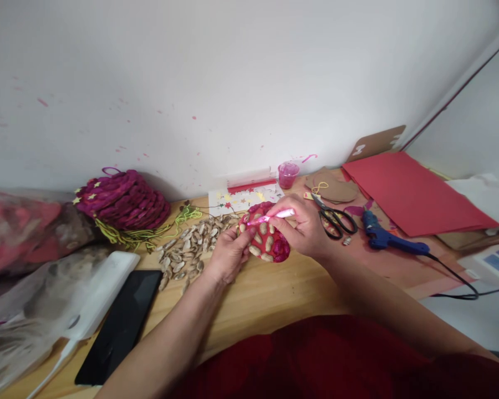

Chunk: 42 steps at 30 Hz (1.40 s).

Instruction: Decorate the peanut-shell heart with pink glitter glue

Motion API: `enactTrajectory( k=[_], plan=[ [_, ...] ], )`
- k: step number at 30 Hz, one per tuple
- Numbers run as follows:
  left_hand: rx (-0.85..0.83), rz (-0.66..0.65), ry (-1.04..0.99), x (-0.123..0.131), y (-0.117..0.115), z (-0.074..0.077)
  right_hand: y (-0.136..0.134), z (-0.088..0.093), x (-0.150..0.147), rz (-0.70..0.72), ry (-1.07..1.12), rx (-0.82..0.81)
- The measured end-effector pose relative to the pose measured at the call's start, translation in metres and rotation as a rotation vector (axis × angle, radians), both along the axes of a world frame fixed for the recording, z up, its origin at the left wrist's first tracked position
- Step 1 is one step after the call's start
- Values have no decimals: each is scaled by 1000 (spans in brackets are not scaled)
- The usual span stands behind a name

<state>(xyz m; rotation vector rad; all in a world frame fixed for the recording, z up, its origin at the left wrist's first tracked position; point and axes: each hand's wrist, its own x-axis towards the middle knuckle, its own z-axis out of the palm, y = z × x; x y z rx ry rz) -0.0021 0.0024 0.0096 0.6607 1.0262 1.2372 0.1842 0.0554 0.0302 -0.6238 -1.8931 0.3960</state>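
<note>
My left hand (229, 254) grips the left edge of a red round craft piece (263, 239) covered with peanut shells, some pale and some painted magenta. In my right hand (304, 226) is a paintbrush (283, 213) with a white handle, its pink tip against the shells on the upper part of the piece. Loose peanut shells (187, 252) lie heaped on the wooden table just left of my left hand. Behind the piece, a clear cup of magenta paint (288, 175) stands by the wall.
Left: a stack of magenta shell-covered pieces (125, 199) with green yarn, plastic bags (33, 238), a white power bank (103, 293) and a black phone (120, 327). Right: scissors (336, 220), a blue glue gun (388, 238) with its cord, and red paper (419, 191). A star sticker sheet (233, 204) lies behind.
</note>
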Motion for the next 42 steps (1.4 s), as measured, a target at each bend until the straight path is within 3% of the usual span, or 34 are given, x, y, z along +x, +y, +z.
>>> enactTrajectory(
  k=[42],
  plan=[
    [-16,-14,12,1,-2,0,4,-3,1,-26,59,-106]
  ],
)
